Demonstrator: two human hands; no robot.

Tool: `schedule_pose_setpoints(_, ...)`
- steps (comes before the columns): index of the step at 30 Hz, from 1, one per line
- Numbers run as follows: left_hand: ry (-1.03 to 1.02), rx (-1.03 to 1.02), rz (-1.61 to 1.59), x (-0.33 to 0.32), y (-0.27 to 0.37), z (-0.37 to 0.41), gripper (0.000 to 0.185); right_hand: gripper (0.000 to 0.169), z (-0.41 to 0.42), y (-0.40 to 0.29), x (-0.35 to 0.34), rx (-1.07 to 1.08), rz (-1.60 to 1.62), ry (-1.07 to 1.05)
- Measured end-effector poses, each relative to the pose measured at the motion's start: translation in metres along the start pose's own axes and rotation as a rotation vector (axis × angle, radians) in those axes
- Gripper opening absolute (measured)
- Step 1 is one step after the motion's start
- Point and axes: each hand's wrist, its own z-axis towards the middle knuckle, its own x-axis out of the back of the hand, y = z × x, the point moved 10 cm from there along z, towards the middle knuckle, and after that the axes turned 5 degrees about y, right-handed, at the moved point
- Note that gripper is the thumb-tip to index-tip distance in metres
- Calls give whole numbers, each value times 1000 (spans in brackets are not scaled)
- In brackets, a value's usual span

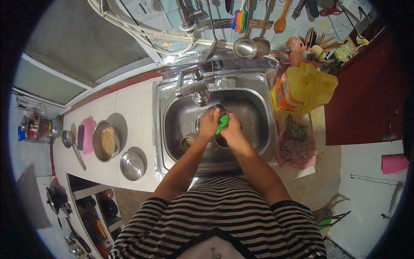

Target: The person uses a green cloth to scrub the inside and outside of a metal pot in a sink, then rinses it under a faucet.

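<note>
Both my hands are close together over the stainless steel sink (255,136), below the faucet (195,89). In my right hand (233,126) is a bright green cloth or scrubber (222,124), which shows between the two hands. My left hand (209,123) is beside it, against metal dishware (199,120) that it partly covers; its grip is hidden. Part of another round metal vessel (221,141) shows under my right hand. A small metal cup (187,143) stands at the basin's left side.
Left on the counter are a metal bowl (131,165), a pot of pale pieces (108,141), a ladle (74,147) and a pink tray (88,136). Right of the sink are a yellow bag (315,89) and leafy greens (296,129). Ladles (245,48) hang above.
</note>
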Motion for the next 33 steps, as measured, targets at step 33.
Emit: schedule_pose_setpoints(33,-16,130,-149,1,-17,5,29,18,-110,-11,-75,1983,-2416,-1288)
